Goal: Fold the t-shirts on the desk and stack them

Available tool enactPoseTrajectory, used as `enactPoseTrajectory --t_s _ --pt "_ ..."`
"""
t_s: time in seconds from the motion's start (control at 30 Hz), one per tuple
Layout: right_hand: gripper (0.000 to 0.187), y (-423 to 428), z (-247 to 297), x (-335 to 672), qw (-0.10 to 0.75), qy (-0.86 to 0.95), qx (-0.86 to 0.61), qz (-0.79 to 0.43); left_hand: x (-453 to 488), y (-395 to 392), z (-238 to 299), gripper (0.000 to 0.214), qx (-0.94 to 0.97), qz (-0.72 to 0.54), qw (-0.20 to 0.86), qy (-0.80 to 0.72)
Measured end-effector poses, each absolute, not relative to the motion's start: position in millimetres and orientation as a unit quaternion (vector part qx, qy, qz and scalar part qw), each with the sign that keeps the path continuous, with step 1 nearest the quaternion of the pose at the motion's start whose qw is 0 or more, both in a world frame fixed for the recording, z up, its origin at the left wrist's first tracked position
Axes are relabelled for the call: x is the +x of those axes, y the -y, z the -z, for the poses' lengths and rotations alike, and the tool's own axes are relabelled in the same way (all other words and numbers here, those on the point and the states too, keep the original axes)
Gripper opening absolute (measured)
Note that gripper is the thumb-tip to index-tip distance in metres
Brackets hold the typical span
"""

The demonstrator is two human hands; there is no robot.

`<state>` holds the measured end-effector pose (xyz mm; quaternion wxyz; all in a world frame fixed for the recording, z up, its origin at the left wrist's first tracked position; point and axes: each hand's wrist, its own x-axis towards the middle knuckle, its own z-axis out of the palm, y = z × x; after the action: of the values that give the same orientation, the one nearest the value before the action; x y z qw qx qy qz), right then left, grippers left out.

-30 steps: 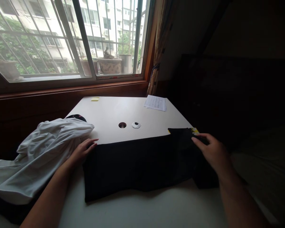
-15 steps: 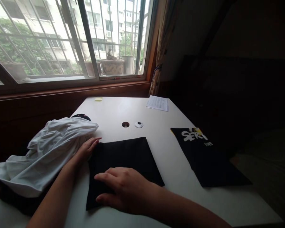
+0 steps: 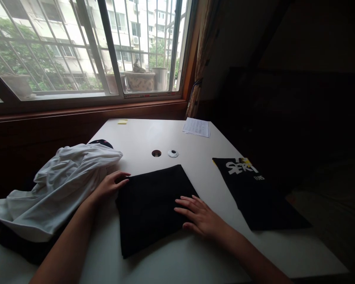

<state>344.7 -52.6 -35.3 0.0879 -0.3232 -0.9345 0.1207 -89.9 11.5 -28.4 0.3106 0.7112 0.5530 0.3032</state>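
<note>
Folded black cloth (image 3: 152, 211): near side of white table (image 3: 195, 159), centre. My left hand (image 3: 111, 184): far left corner; pinching or not, I cannot tell. My right hand (image 3: 201, 219): fingers apart, on right edge. Handling: light, flat pressure should keep folds square.

White, smooth-topped table (image 3: 142, 138) before you. On its far left corner you have a small yellow paper pad (image 3: 122, 122); far right corner, printed white sheets (image 3: 196, 127). Mid-table, a dark round hole (image 3: 156, 153) beside a white round ring (image 3: 173, 154). Beyond the table, your grey-framed sliding window (image 3: 111, 59) and tied, patterned tan curtain (image 3: 193, 100).
</note>
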Motion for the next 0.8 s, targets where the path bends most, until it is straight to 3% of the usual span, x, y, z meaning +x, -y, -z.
enactPoseTrajectory --t_s 0.27,0.37,0.5,0.6,0.8 --pt "0.038 20 29 390 0.129 0.875 -0.465 -0.035 -47 -11 30 0.032 0.751 -0.29 0.309 -0.506" --pt "0.035 35 24 376 0.173 0.898 -0.401 -0.054 -39 -9 30 0.03 0.755 -0.299 0.296 -0.502" --pt "0.047 67 21 347 0.175 0.935 -0.281 -0.126 -39 -8 31 0.032 0.748 -0.3 0.297 -0.512" --pt "0.048 81 25 333 0.177 0.942 -0.261 -0.117 -39 -8 31 0.032 0.743 -0.292 0.3 -0.522" --pt "0.018 86 30 323 0.249 0.939 -0.229 -0.059 -40 -9 30 0.028 0.743 -0.277 0.315 -0.521"
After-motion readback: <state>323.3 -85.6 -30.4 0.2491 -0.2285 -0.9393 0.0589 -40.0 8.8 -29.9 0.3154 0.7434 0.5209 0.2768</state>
